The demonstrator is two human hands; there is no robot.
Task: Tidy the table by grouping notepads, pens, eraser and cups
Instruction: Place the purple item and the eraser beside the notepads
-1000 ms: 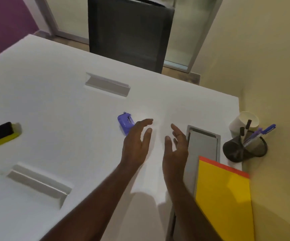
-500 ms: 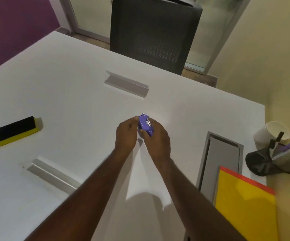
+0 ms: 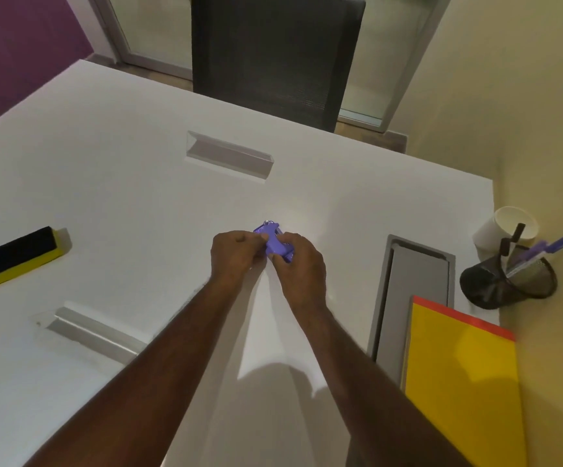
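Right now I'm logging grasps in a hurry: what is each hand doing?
Left hand: closed on the small purple stapler.
Right hand: closed on the same stapler, from the other side.

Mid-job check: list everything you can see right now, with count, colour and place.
stapler: 1, purple, table centre, held between both hands
board eraser: 1, black on yellow, left edge of table
notepad: 1, yellow with orange top edge, right near corner
mesh pen holder: 1, black, right edge, tipped on its side
pens: several, purple and black, in the holder
paper cup: 1, white, behind the holder
table: 1, white
chair: 1, dark grey, far side
left hand: 1, on stapler
right hand: 1, on stapler
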